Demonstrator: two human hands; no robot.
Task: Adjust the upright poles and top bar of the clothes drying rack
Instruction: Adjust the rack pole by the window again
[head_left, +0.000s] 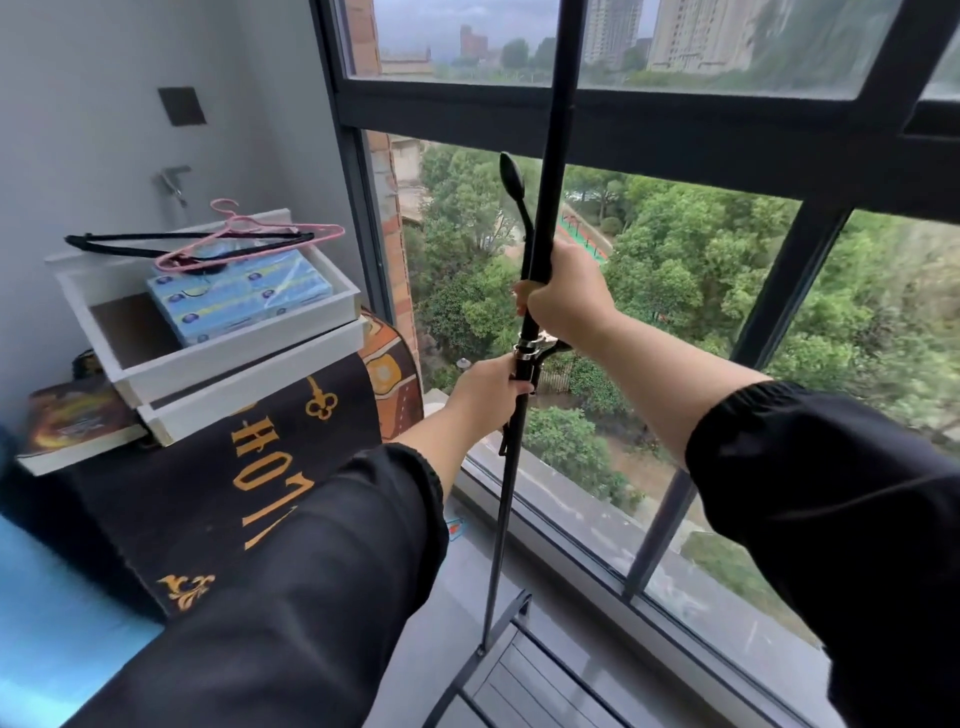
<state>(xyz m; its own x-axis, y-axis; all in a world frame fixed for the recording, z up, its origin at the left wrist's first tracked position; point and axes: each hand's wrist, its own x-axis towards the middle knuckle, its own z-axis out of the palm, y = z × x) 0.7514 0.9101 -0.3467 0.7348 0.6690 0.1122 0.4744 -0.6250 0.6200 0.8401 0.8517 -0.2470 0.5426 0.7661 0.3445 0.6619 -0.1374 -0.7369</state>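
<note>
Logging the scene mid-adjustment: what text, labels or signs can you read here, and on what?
"HOTL", partial, gold letters running sideways and cut off at both ends, on the black cloth.
Book cover: print too blurred to read.
Blue packs in the white tray: logos too small to read.
Pole, left hand, right hand: no markings seen.

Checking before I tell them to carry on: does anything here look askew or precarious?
Yes. The white trays at left are stacked crooked, overhanging a book, with hangers loose on top. The upright pole leans slightly, but the left hand and right hand grip it.
</note>
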